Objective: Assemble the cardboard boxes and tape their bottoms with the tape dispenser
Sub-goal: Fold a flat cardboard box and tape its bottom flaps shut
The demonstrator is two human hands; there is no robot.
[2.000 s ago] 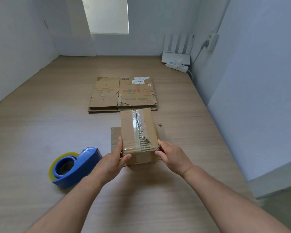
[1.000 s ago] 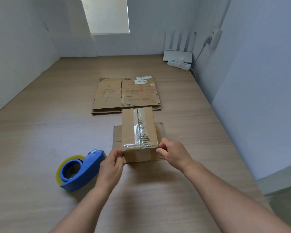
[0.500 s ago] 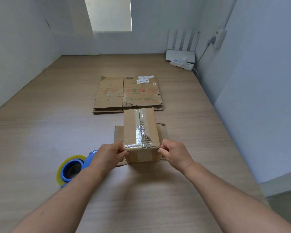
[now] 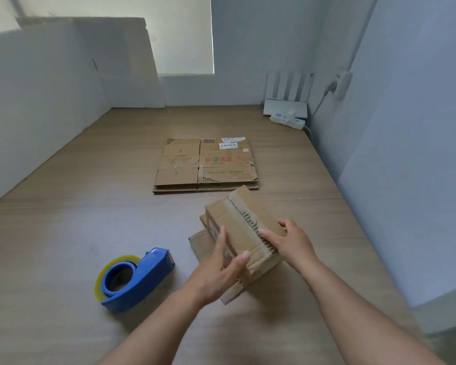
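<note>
A small taped cardboard box [image 4: 244, 227] is lifted and tilted, turned at an angle above the wooden table. My left hand [image 4: 219, 270] holds its near left side, fingers straight along the side and thumb over the near edge. My right hand [image 4: 291, 242] grips its right end, fingers over the taped seam. A blue tape dispenser [image 4: 136, 279] with a yellowish roll lies on the table to the left of my left hand. A flat cardboard piece [image 4: 202, 245] lies beneath the box.
A stack of flattened cardboard boxes [image 4: 206, 165] lies farther back at the table's middle. A white router [image 4: 286, 100] and power strip [image 4: 287, 119] sit at the back right corner. White walls close in on the left, back and right.
The box has been lifted off the table, rotated and tilted to the right. Both hands shifted their hold from its near corners to its sides. The dispenser has not moved.
</note>
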